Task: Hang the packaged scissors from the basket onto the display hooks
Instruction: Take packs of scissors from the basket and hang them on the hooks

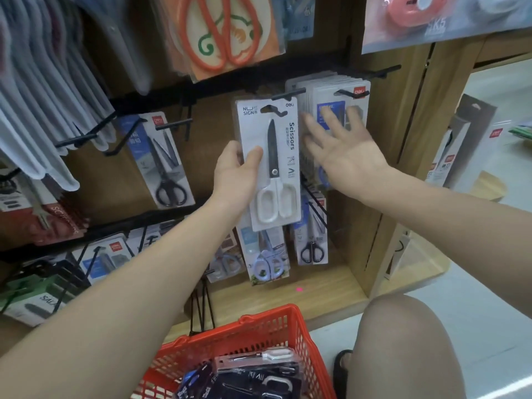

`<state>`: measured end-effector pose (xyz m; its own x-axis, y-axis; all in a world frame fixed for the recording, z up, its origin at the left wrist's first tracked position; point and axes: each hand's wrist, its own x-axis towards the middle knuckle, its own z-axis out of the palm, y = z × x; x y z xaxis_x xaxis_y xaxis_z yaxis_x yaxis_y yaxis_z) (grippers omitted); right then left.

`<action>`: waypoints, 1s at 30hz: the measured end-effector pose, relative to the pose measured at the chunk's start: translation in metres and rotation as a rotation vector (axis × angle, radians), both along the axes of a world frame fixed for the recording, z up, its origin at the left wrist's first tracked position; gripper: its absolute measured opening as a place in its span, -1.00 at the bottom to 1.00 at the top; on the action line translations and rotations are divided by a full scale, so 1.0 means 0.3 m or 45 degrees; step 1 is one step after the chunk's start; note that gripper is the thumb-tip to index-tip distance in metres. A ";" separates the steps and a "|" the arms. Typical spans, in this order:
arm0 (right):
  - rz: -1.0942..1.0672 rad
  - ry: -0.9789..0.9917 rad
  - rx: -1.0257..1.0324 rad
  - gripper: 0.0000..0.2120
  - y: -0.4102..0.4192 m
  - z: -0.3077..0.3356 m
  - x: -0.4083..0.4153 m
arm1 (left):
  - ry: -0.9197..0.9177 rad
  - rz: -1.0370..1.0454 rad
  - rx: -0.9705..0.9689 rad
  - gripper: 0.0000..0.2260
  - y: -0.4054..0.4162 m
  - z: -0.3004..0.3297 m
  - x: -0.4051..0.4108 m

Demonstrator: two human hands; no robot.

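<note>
- Scissors in a white card-and-blister pack [272, 165], with a dark blade and white handles, are held upright in front of the wooden display panel, near the middle of the rack.
- Left hand [236, 174] makes the grip: thumb across the front of the pack's left edge, the other fingers behind it, so the pack is pinched by its side.
- Right hand [342, 151] is spread flat with fingers straight, palm toward the full row of grey packaged scissors [339, 110] hanging just to the right; whether it presses them or only hovers close I cannot tell.
- The pack's hang slot sits right at the tip of a black metal display hook [288, 95]; whether the hook has already passed through the slot is not clear.
- Step in hand, as I judge it: threading this pack onto the hook, with the neighbouring row apparently kept out of the way.
- The next move calls for lining the slot up with the hook tip, sliding the pack back along the hook, then letting go.
- A red plastic mesh basket [259, 326] sits low in the foreground holding more dark and white packaged scissors [256, 367], so much of the task appears to be left.
</note>
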<state>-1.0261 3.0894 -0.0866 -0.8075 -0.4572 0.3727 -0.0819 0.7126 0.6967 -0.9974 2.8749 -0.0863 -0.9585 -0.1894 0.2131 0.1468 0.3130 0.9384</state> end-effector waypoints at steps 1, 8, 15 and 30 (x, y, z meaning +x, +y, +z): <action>-0.019 -0.004 0.002 -0.38 -0.006 0.005 0.001 | -0.019 -0.005 -0.019 -0.79 -0.001 -0.004 -0.021; -0.085 -0.103 -0.056 -0.20 -0.040 0.026 -0.026 | -0.131 0.036 0.028 -0.79 0.009 0.027 -0.169; -0.078 -0.165 -0.150 -0.19 -0.077 0.029 -0.043 | -0.224 0.110 0.078 -0.70 -0.003 0.037 -0.282; -0.087 -0.152 -0.190 -0.12 -0.050 -0.004 -0.060 | -0.257 0.169 -0.112 -0.60 -0.016 0.047 -0.370</action>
